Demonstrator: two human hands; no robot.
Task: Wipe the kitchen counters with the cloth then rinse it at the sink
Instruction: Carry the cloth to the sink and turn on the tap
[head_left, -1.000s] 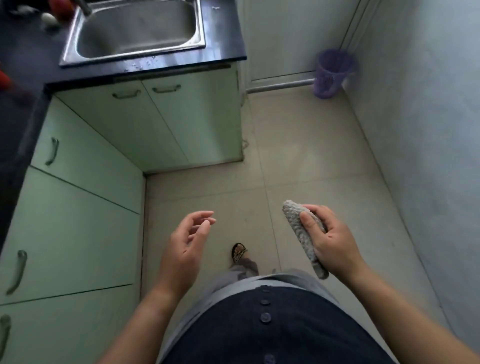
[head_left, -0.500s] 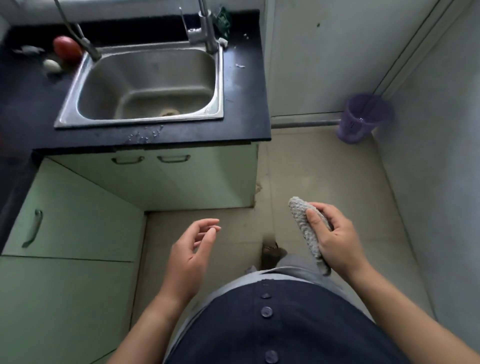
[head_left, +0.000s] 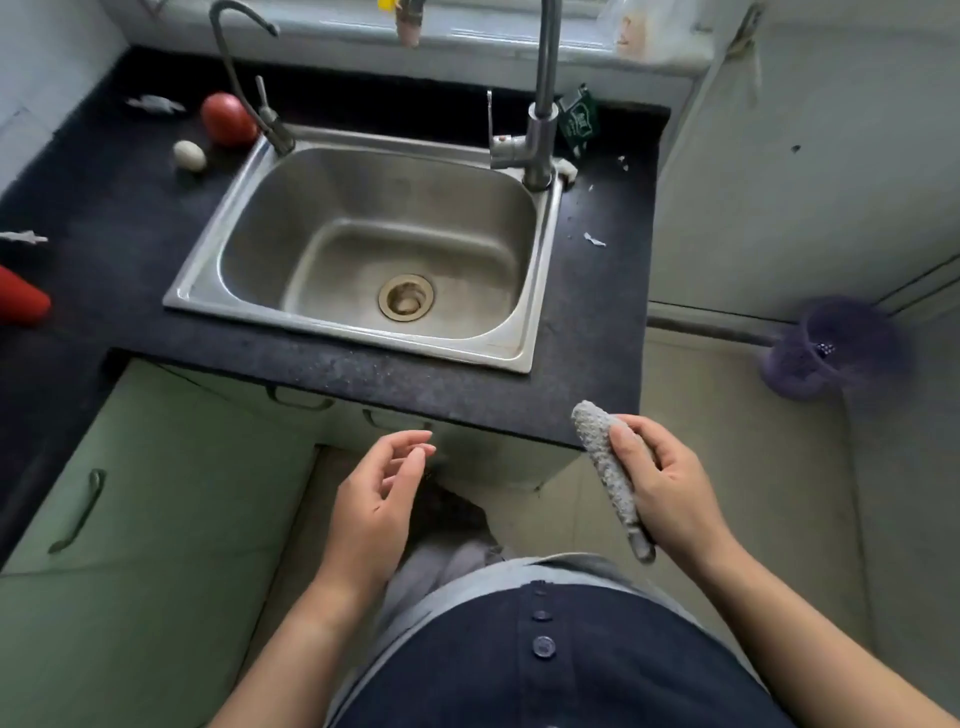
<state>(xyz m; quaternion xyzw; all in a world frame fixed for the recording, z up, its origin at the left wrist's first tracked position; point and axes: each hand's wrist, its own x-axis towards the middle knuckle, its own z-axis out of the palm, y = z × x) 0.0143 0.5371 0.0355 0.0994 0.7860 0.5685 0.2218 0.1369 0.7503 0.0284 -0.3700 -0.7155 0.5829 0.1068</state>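
Note:
My right hand (head_left: 670, 486) grips a grey, rough-textured cloth (head_left: 602, 457), folded into a long roll, just below the front right corner of the dark counter (head_left: 597, 332). My left hand (head_left: 376, 504) hangs open and holds nothing, in front of the green cabinet doors. The steel sink (head_left: 363, 343) is set in the counter straight ahead, dry, with a brass drain (head_left: 406, 296). A tall tap (head_left: 540, 130) stands at its back right, a thinner curved tap (head_left: 249, 88) at its back left. White crumbs and scraps lie on the counter to the right of the sink.
A red tomato (head_left: 227, 119) and a white egg-like object (head_left: 189, 155) lie left of the sink. A red object (head_left: 21, 299) sits at the far left edge. A green packet (head_left: 579, 122) leans behind the tall tap. A purple bin (head_left: 836, 348) stands on the floor at the right.
The view has tilted up and moved closer to the sink, which now fills the centre. Both hands keep the same pose, with the cloth still in my right hand.

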